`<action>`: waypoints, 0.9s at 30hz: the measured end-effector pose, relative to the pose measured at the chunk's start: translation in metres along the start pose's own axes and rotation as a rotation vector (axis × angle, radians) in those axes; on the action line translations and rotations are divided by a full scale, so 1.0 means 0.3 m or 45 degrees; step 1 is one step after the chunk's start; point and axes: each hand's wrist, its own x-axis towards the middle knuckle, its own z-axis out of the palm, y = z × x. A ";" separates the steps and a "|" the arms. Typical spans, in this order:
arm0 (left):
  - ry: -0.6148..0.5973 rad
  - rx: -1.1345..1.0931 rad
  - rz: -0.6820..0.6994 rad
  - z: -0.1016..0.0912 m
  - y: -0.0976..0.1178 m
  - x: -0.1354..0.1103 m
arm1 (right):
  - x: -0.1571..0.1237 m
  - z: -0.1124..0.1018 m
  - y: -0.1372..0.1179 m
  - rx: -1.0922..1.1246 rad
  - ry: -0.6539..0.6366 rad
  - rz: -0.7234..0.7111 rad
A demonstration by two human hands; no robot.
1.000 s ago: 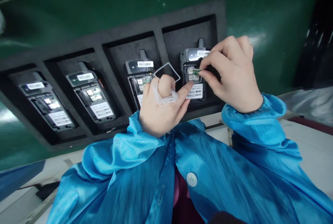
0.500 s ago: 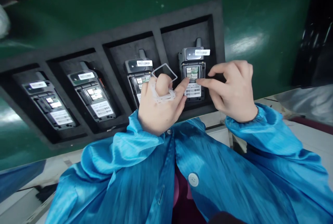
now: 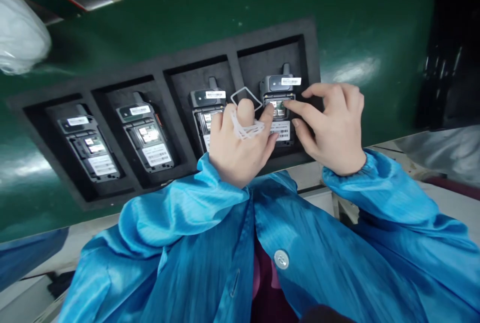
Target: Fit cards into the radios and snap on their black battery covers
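A black foam tray [image 3: 112,183] on the green table [image 3: 187,8] holds four radios in a row. The left hand [image 3: 240,148] is closed around thin clear frames [image 3: 245,113], and its forefinger touches the rightmost radio [image 3: 279,108]. The right hand [image 3: 332,130], fingers spread, presses one fingertip on this radio's open back.

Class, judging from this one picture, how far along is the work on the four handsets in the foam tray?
Done: none can be confirmed; all four lie with backs open in the foam tray.
In hand: right hand fingers the rightmost handset; left hand holds clear gasket rings.
Left: the other three handsets, untouched.
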 end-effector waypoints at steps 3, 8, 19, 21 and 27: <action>-0.026 -0.031 0.009 0.008 -0.006 0.001 | 0.001 0.001 -0.007 -0.056 -0.015 0.006; -0.010 -0.028 0.008 0.008 -0.015 -0.005 | -0.003 -0.001 -0.006 -0.016 0.024 0.022; -0.041 -0.058 0.044 -0.002 -0.042 0.004 | -0.010 0.009 -0.003 -0.077 0.002 0.018; -0.024 -0.074 0.048 -0.007 -0.048 0.004 | -0.012 0.009 -0.005 -0.060 0.012 0.029; -0.003 -0.057 0.079 -0.007 -0.051 0.006 | -0.007 0.009 -0.005 0.014 0.052 0.014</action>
